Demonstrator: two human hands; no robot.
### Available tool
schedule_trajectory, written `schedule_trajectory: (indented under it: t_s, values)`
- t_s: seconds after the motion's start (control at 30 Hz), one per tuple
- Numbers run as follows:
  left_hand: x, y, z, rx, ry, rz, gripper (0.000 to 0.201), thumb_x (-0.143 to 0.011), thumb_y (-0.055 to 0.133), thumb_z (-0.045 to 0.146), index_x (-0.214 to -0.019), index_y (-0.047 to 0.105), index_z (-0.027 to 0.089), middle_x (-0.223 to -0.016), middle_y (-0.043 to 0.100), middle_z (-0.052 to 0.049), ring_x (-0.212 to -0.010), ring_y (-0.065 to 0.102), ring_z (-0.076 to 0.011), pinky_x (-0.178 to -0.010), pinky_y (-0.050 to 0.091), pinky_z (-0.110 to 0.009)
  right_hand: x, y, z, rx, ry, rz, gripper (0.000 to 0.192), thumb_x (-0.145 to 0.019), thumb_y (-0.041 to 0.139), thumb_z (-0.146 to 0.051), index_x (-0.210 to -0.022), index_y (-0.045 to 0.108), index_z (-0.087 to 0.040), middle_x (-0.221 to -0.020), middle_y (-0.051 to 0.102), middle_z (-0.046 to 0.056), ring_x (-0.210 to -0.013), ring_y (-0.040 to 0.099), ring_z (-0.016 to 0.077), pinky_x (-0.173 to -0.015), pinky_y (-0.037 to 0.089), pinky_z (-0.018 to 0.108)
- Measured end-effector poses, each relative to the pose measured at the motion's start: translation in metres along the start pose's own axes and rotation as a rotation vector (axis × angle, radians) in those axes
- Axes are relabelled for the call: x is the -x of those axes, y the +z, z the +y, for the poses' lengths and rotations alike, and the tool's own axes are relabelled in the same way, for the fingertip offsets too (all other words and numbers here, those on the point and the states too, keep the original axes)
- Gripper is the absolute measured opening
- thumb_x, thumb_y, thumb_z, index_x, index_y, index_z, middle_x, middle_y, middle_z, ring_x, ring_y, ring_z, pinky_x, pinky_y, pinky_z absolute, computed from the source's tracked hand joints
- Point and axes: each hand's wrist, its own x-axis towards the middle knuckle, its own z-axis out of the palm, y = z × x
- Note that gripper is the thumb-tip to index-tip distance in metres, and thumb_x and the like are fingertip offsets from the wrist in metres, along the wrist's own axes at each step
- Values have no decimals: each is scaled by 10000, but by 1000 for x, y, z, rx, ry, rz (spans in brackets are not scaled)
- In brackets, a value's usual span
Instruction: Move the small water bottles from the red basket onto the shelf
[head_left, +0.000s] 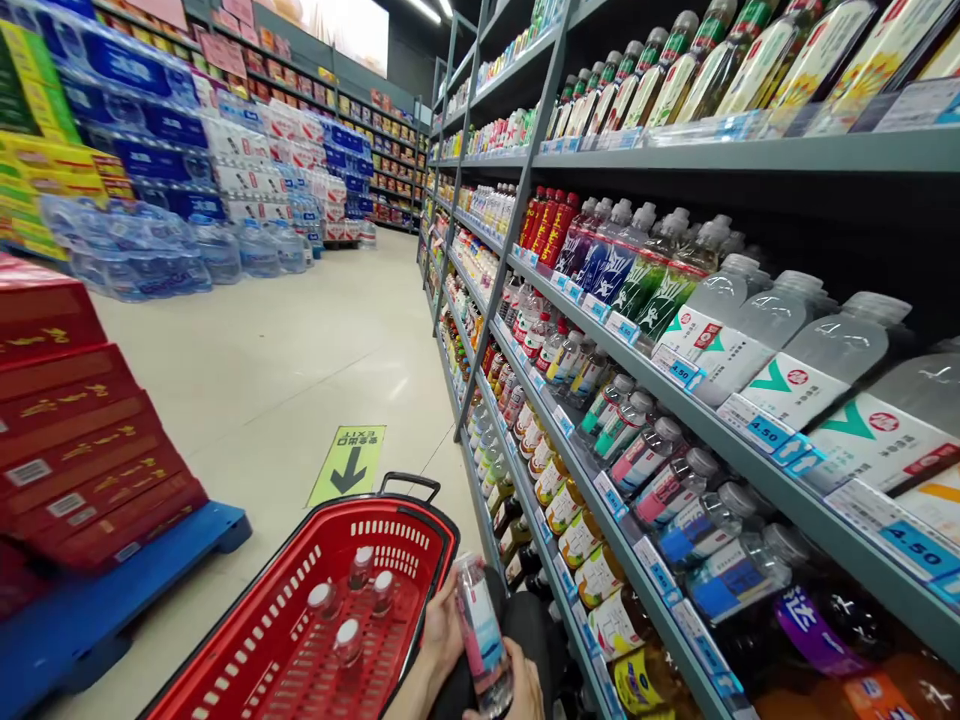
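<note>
Bottle (482, 630) in both hands, supermarket aisle, pale tiled floor (300, 340).

A red slatted basket (300, 620) with a black handle sits at six o'clock; the clear bottle (482, 630) there wears a pink-and-blue label. At nine o'clock, red cartons (75, 420) with gold lettering top a blue pallet (112, 600).

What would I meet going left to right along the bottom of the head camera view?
Stacked red boxes on a blue pallet → red basket with bottles in it → left hand → clear bottle held in both hands → right hand → shelves of drinks.
</note>
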Motion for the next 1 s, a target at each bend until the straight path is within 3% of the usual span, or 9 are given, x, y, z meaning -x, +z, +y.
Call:
schedule_trajectory:
  t_s: [0.1,0.27,0.53,0.83,1.0]
  values:
    - [9,11,2,-13,65,9,203,-844,670,212,-1020,756,157,-861,804,-83,-946,791,-273,-979,612,-391,-3,-24,-22,-7,35,-119,737,-641,862,-315,-1350,661,-301,-968,761,53,-956,753,336,-903,623,446]
    - [14,19,-5,-33,32,-46,232,-866,699,327,-973,741,126,-881,782,-124,-1036,758,-302,-978,597,-427,-10,-48,-35,52,67,-211,669,-719,825,-453,-1318,645,-216,-1063,749,100,-998,726,309,-903,595,411]
    - [8,6,-16,-38,29,-115,295,-869,734,363,-1003,715,101,-1015,762,-161,-1081,724,-316,-954,583,-438,-8,-55,-27,-76,49,-246,625,-786,789,-517,-1274,571,-194,-1069,750,94,-939,720,254,-811,578,341]
    - [2,2,-20,-14,113,-86,431,-744,877,315,-1087,672,155,-931,748,-54,-839,708,-191,-817,562,-316,-12,-61,-24,-116,93,-290,599,-855,717,-547,-1303,576,-175,-1123,740,114,-996,713,272,-884,562,370]
    - [4,4,-22,-29,154,-77,502,-697,915,317,-1095,649,164,-885,725,-20,-772,673,-162,-736,540,-283,-14,-57,-28,-112,84,-205,718,-774,805,-568,-1312,521,-187,-1206,702,133,-1080,689,279,-958,552,395]
